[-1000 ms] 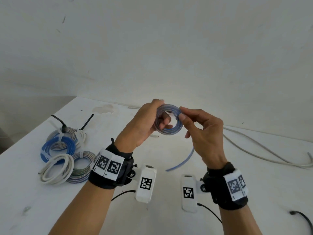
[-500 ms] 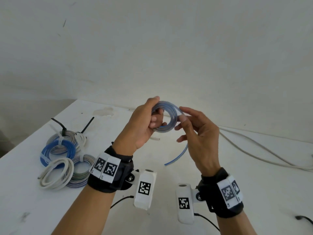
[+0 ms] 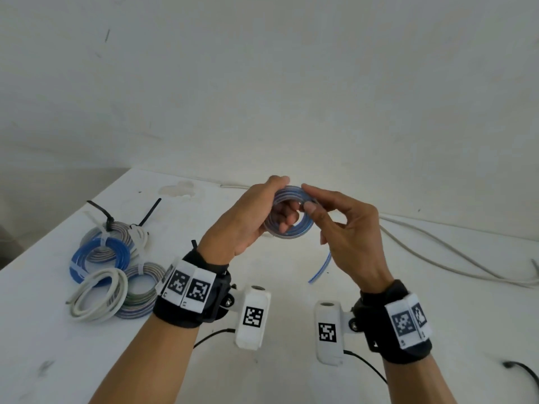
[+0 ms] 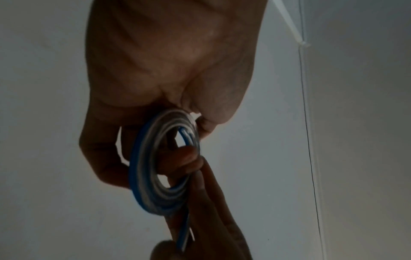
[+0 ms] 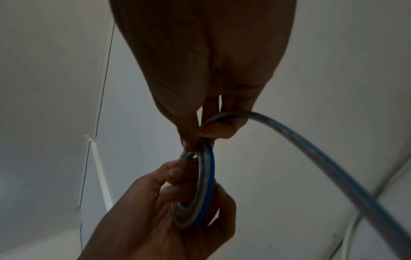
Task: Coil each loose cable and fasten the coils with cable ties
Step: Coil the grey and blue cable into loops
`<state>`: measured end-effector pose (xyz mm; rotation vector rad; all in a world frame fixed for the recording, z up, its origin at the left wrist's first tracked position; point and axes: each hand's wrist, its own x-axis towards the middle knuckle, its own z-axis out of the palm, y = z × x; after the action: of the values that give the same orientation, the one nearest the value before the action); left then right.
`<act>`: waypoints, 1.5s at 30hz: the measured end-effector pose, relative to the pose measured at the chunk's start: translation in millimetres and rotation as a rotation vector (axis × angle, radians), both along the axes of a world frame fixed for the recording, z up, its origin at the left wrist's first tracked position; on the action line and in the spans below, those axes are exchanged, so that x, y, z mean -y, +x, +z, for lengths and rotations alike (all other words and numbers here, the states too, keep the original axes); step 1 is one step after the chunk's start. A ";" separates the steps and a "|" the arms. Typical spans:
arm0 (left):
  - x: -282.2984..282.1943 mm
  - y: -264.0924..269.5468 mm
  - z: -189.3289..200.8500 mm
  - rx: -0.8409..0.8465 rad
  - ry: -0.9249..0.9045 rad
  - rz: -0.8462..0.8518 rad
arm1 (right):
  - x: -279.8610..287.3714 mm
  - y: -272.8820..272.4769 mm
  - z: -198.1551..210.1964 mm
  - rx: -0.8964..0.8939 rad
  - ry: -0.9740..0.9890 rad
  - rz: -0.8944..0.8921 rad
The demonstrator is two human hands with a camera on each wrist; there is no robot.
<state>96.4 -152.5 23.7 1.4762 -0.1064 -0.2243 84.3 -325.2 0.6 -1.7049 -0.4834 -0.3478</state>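
A small coil of blue-striped clear cable is held in the air above the white table. My left hand grips the coil's left side, with fingers through its middle. My right hand pinches the cable at the coil's top right between thumb and forefinger. The loose tail hangs down under my right hand.
Several tied coils in blue, grey and white lie at the table's left, with black cable ties sticking up. A long loose white cable trails across the right of the table. A black cable end lies front right.
My right hand has slid up around the coil to its top right, laying more cable on it. The hanging tail has grown shorter. Both hands sit slightly lower in view.
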 end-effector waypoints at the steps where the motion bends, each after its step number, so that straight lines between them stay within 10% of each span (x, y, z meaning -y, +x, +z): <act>1: -1.9 0.5 -1.5 0.016 0.082 -0.011 | 0.9 -0.4 0.4 -0.008 -0.033 0.014; 7: -6.7 -2.7 -0.3 0.014 0.132 -0.008 | 1.7 1.1 1.5 -0.015 -0.101 0.057; 16: 3.4 -0.9 2.8 -0.007 -0.457 0.158 | -26.5 -5.0 -8.1 -0.032 0.243 -0.021; 27: 1.8 0.3 -5.9 -0.012 0.021 0.072 | -1.7 1.3 -3.6 0.021 -0.166 0.042; 36: -3.2 3.9 3.0 -0.017 -0.581 0.198 | -24.1 -3.5 -7.3 -0.044 0.296 -0.015; 45: 17.4 -1.9 -2.2 -0.035 -0.596 0.180 | -12.7 1.1 -7.5 -0.042 0.258 -0.104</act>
<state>94.5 -169.9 21.5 0.8817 -0.0080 -0.0608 85.4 -312.5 -6.9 -1.4862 -0.3050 -0.4297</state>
